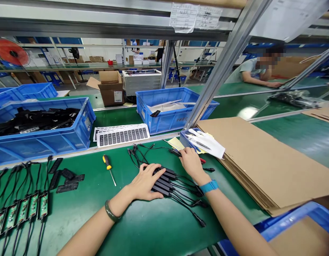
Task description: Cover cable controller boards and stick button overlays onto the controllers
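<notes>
Head view is showing me a row of slim black plastic cases (164,185) lying side by side on the green counter (143,227), with thin black cables (198,203) trailing from their ends. The left hand (147,181) is resting palm down over the cases, its fingers spreading wide; the right hand (190,161) is curling beyond them near a slim black object (174,152), and I am not able to tell whether it is gripping that. I am judging the step in hand to be steadying and arranging the cases, the next move calling for care with the crossing cables. A small blue plastic bin (188,139) and a stack of flat brown cardboard (257,156) are crowding the right hand's side. Further left, a yellow-and-black screwdriver (107,161) is lying loose, and open black cases with green circuit boards (23,209) are lining up.
</notes>
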Demonstrator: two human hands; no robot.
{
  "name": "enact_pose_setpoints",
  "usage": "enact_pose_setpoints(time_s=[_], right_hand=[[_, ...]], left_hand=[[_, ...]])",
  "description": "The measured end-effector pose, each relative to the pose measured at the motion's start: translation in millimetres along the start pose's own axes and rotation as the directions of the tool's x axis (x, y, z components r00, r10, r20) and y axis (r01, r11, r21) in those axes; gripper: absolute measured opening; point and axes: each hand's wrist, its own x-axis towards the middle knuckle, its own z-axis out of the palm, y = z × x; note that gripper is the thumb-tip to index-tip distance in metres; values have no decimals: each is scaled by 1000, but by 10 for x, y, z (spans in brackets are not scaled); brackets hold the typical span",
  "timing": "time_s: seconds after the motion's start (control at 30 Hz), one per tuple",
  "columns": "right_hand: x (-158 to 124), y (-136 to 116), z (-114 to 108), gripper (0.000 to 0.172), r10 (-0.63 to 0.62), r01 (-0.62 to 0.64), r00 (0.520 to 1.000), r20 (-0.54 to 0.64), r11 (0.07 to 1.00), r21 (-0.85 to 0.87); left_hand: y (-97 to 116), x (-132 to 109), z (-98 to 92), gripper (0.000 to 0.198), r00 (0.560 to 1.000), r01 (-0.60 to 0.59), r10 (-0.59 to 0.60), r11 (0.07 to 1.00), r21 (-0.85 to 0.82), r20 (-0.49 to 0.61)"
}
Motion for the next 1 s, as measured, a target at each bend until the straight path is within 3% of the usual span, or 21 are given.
enact_pose_setpoints(time_s=[0.13, 0.27, 0.33, 0.43, 0.53, 0.7, 0.87, 1.0], right_hand=[[-155, -104, 60, 35, -130, 129, 989, 71, 991, 24], [-360, -165, 51, 47, -278, 252, 944, 175, 955, 159], [-410, -161, 22, 47, -295, 223, 933, 205, 923, 313], [-441, -162, -30, 42, -212, 71, 957, 200, 835, 545], [-474, -187, -81, 42, -181, -13, 959, 218, 739, 674], [-493, -240, -131, 61, -229, -16, 921, 317, 788, 616], [-493, -265, -69, 57, -264, 17, 897, 354, 822, 570], [-616, -112, 174, 55, -307, 96, 903, 299, 825, 557]], left_hand=[[-11, -3, 17, 94, 1000, -10, 10, 1000, 13, 1], [-47, 13, 40, 95, 1000, -24, 23, 998, 56, 15], [-59, 22, 49, 102, 999, -12, 11, 999, 53, 31], [-64, 21, 51, 121, 999, 10, -10, 1000, 7, 33], [-73, -7, 24, 132, 1000, 5, -5, 1000, -19, 26], [-151, -64, -93, 134, 997, 60, -61, 997, 44, 38], [-112, -97, -204, 119, 991, 72, -82, 993, 97, 106], [55, -154, -252, 116, 987, 61, -83, 985, 160, 134]])
